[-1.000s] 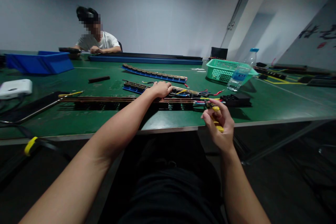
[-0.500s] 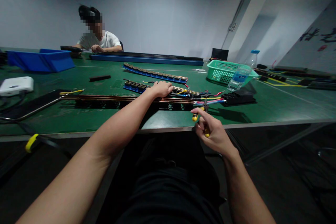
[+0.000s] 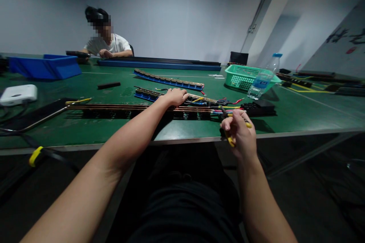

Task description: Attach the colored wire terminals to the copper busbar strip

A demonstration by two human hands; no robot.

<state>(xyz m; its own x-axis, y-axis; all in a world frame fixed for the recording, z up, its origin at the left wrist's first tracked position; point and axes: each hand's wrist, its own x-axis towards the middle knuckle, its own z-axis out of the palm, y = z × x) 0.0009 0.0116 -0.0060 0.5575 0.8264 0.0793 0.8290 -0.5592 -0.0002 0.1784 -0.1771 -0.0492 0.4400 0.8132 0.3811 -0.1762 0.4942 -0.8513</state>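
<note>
A long black strip with copper-coloured rods (image 3: 122, 107) lies along the front of the green table. My left hand (image 3: 176, 97) rests on it near its middle, fingers bent over the rods and their tips hidden. At the strip's right end, coloured wires (image 3: 216, 111) come out. My right hand (image 3: 240, 129) is closed around yellow-handled pliers (image 3: 230, 140), whose dark jaws are at these wires. Just behind my left hand lies a shorter blue-based strip (image 3: 144, 94) with loose wires. A similar blue-based strip (image 3: 168, 80) lies farther back.
A green basket (image 3: 239, 79) and a water bottle (image 3: 258, 85) stand at the right, behind a black block (image 3: 261, 108). At the left are a blue bin (image 3: 47, 67) and a white box (image 3: 19, 94). A person (image 3: 110, 45) sits across the table (image 3: 302, 117).
My right hand has moved to the right and slightly up, turning the pliers, and its fingers have closed more around the handles. My left hand has stayed in place.
</note>
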